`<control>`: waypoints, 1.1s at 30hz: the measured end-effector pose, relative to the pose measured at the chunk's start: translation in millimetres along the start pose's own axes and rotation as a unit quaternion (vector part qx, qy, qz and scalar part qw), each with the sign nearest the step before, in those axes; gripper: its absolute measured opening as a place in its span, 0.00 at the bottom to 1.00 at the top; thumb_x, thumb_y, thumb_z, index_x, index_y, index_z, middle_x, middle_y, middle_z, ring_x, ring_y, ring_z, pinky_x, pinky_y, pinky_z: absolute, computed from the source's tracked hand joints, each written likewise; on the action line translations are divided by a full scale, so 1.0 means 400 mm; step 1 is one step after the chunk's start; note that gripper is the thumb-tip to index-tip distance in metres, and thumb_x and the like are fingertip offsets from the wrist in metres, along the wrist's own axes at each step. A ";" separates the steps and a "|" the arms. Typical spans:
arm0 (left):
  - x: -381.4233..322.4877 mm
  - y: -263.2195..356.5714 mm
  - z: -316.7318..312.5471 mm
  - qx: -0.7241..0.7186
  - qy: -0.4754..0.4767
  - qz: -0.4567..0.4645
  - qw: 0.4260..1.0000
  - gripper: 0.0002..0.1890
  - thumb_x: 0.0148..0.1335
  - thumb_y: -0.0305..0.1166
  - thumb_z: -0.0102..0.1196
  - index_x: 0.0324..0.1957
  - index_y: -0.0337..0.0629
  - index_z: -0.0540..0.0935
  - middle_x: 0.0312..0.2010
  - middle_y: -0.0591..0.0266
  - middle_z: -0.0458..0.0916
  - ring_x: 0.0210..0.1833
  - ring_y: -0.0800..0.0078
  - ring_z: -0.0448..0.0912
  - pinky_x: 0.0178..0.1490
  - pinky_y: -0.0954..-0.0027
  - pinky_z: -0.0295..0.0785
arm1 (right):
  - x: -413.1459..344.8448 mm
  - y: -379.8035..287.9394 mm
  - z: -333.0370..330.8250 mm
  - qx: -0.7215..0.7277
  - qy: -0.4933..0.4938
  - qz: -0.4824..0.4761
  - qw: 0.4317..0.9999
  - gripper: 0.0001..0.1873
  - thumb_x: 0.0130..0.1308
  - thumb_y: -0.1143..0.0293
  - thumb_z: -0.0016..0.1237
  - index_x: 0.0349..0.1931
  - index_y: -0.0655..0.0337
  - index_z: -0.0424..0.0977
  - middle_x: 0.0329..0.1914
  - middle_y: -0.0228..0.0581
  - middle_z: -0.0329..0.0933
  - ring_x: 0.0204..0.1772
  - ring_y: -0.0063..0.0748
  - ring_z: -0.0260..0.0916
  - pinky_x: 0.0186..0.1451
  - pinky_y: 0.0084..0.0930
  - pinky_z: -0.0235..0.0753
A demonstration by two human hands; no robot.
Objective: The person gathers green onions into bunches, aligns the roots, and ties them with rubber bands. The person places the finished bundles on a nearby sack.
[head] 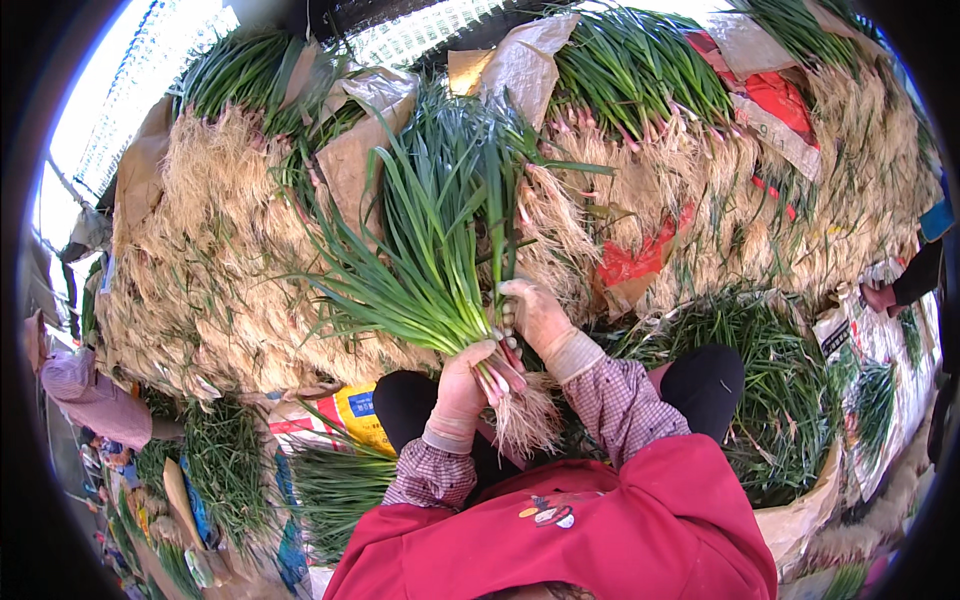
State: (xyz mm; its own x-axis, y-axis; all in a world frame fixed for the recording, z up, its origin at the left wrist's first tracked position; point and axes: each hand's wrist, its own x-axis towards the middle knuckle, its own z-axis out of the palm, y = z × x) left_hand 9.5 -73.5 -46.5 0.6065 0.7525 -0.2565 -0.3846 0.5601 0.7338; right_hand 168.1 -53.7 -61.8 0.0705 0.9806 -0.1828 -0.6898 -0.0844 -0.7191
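Note:
My left hand (461, 386), in a thin pale glove, grips a bunch of green garlic plants (442, 277) just above the pinkish bulb ends. The long green leaves fan away from me, and the pale roots (527, 420) hang toward my lap. At the right side of the same bunch is my right hand (536, 319), also gloved, with its fingers curled around a few stalks (499, 232) beside the main bunch. Some of its fingers are hidden by the stems. Behind the bunch, a large heap of rooted plants (247, 262) fills the view, roots facing me.
Loose green leaves (780, 390) are piled by my right knee. A laid bundle of green plants (341, 487) and a yellow printed sack (367, 416) lie at my left. Another person's sleeve (97, 397) shows at far left, and a person's hand (877, 298) at far right.

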 end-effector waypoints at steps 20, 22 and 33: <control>-0.059 0.021 -0.009 -0.112 -0.049 -0.023 0.992 0.19 0.55 0.33 0.56 0.47 0.34 0.73 0.36 0.54 0.77 0.33 0.56 0.81 0.36 0.57 0.80 | -0.085 -0.020 0.074 0.189 0.021 -0.044 0.981 0.09 0.71 0.68 0.38 0.43 0.63 0.69 0.22 0.27 0.61 0.21 0.20 0.57 0.23 0.17 0.61; -0.062 0.022 -0.015 -0.067 -0.076 -0.063 0.993 0.20 0.55 0.33 0.56 0.48 0.32 0.73 0.34 0.54 0.78 0.32 0.55 0.82 0.34 0.57 0.81 | -0.121 -0.098 0.071 0.156 0.031 -0.051 0.986 0.13 0.74 0.65 0.33 0.42 0.63 0.70 0.20 0.23 0.57 0.17 0.15 0.50 0.17 0.14 0.52; -0.106 0.048 -0.054 -0.088 -0.057 -0.061 0.993 0.20 0.53 0.30 0.54 0.48 0.32 0.72 0.38 0.54 0.75 0.38 0.62 0.77 0.40 0.60 0.79 | 0.046 -0.226 0.092 -0.616 -0.029 -0.232 0.752 0.25 0.64 0.53 0.49 0.57 0.56 0.65 0.51 0.43 0.72 0.55 0.45 0.70 0.62 0.37 0.68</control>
State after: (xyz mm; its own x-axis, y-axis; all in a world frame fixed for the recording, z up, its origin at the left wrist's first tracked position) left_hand -38.6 -87.1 -35.3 0.7268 0.6368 -0.2573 -0.4126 0.7043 0.5777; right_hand 205.3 -21.7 24.6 0.0420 0.9578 0.2843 0.5940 0.2049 -0.7779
